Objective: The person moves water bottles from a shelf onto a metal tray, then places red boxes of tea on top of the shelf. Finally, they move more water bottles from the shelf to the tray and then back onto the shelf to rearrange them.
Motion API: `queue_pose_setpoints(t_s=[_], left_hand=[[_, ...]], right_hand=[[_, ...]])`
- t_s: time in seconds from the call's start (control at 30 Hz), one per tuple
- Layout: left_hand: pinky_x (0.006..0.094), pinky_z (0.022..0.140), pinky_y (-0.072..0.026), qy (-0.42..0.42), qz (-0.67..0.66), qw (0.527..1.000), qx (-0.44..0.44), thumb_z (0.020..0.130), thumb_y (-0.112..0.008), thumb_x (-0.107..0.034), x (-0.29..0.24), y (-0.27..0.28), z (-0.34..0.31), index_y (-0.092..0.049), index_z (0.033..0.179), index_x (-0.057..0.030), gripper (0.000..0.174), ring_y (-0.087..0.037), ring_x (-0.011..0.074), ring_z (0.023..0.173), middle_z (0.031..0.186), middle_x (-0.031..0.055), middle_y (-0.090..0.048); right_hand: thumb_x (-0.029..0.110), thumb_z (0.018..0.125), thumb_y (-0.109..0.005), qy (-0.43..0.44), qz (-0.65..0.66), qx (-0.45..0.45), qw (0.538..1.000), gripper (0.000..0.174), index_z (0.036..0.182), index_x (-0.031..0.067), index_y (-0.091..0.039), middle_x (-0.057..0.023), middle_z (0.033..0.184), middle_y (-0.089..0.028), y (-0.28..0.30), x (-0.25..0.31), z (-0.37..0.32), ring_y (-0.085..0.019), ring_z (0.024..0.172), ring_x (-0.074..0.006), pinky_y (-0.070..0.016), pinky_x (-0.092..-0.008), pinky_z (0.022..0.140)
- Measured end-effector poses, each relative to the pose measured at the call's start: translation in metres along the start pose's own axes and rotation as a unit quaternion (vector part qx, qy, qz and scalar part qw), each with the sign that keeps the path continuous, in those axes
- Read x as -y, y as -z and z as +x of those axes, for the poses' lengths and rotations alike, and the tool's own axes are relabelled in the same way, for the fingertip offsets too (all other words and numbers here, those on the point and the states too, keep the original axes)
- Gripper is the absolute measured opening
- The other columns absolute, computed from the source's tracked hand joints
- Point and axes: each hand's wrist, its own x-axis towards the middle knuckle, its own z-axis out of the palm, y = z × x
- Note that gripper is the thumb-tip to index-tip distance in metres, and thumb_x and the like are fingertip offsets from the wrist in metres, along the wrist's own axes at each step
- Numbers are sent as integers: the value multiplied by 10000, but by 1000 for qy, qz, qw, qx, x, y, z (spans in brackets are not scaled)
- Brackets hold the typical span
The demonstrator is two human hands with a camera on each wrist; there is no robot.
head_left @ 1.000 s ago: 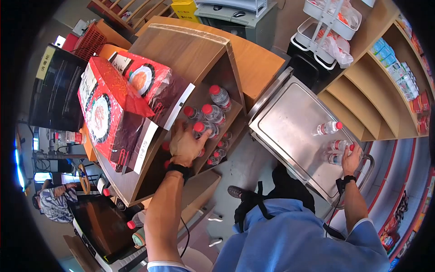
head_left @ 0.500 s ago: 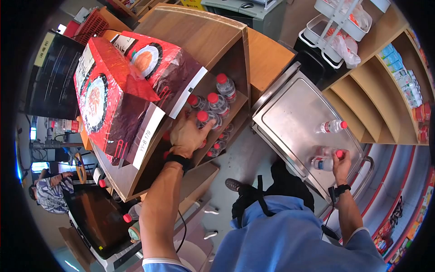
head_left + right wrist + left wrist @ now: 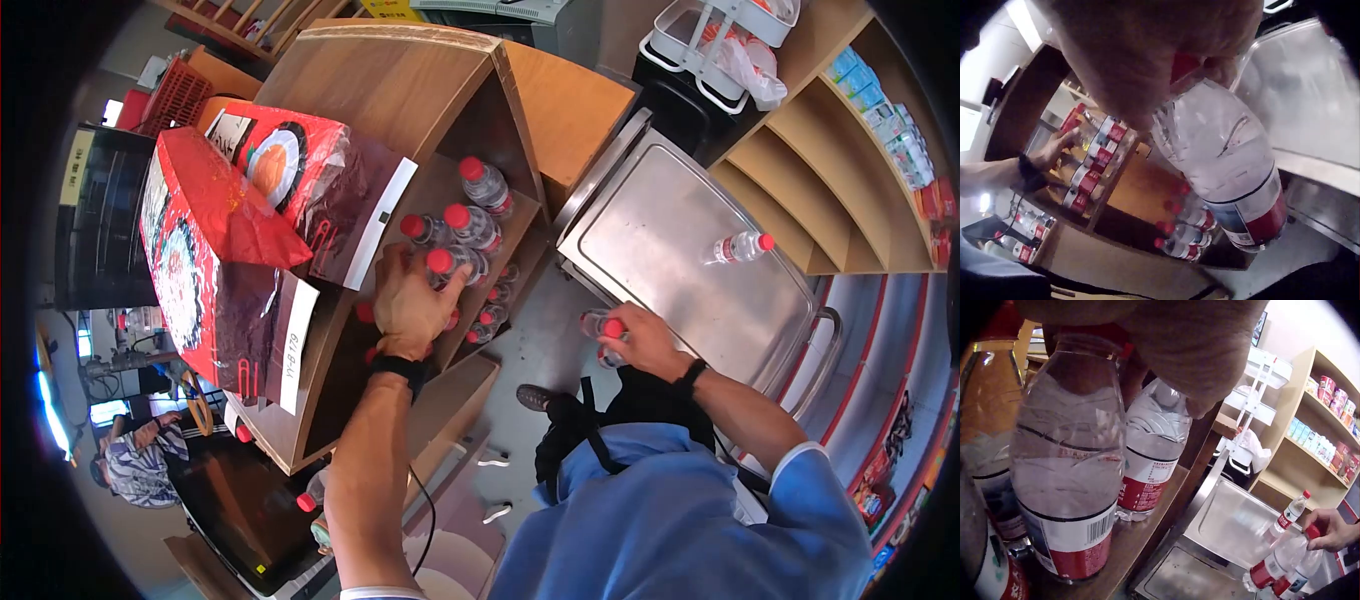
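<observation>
My left hand (image 3: 410, 308) is inside the wooden shelf unit (image 3: 400, 60), its thumb and fingers round the upper part of a red-capped water bottle (image 3: 1063, 469). More bottles of the same kind (image 3: 486, 187) stand beside it, and another (image 3: 1150, 450) shows behind it in the left wrist view. My right hand (image 3: 645, 342) grips two red-capped water bottles (image 3: 1272, 565) by their tops. They hang between the shelf unit and the steel cart (image 3: 680, 200); one bottle (image 3: 1235, 181) fills much of the right wrist view, the other mostly hidden there.
A single water bottle (image 3: 738, 247) is on the cart's tray. Lower in the shelf unit are several more bottles (image 3: 1188, 234). Red food packages (image 3: 230, 240) lie on top of the unit. Wooden shelving (image 3: 800, 170) stands at the right; a person (image 3: 145, 460) sits at the far left.
My right hand has lifted two bottles off the cart's tray and carried them left towards the shelf unit. My left hand has stayed at its bottle.
</observation>
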Motion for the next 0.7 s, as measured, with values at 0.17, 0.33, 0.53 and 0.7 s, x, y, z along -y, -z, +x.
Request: queue_pose_setpoints(t_s=[0.17,0.33,0.53,0.7], left_hand=[[516,1008,-489,-8,10,1000,-22,874,-733,-587,3,-6,0,-663,1220,10,694,-567,426,1205,1310,207,-573],[525,1001,-500,-7,5,1000,-26,855,-747,-595,4,-8,0,-697,1187,-11,674,-555,418,1228,1318,194,-568],[529,982,-516,12,0,1000,5,820,-784,-589,0,-4,5,-727,1137,-32,644,-558,396,1230,1321,170,-560],[528,982,-514,15,12,1000,-4,806,-802,-582,0,-8,3,-725,1101,-26,634,-559,391,1234,1312,161,-560]], right_hand=[[260,873,-791,-52,-3,73,996,370,1145,73,-622,-166,1097,-664,-70,-8,30,-673,993,-401,-552,-479,838],[215,891,-736,-107,-48,144,983,318,1139,55,-616,-202,1153,-663,-124,-13,61,-673,1049,-430,-558,-515,868],[118,860,-689,-137,-97,161,973,318,1157,40,-607,-236,1180,-639,-181,-33,119,-689,1041,-446,-581,-529,843],[121,864,-663,-142,-147,87,975,368,1212,32,-580,-243,1255,-592,-222,-39,166,-718,1007,-425,-609,-519,784]])
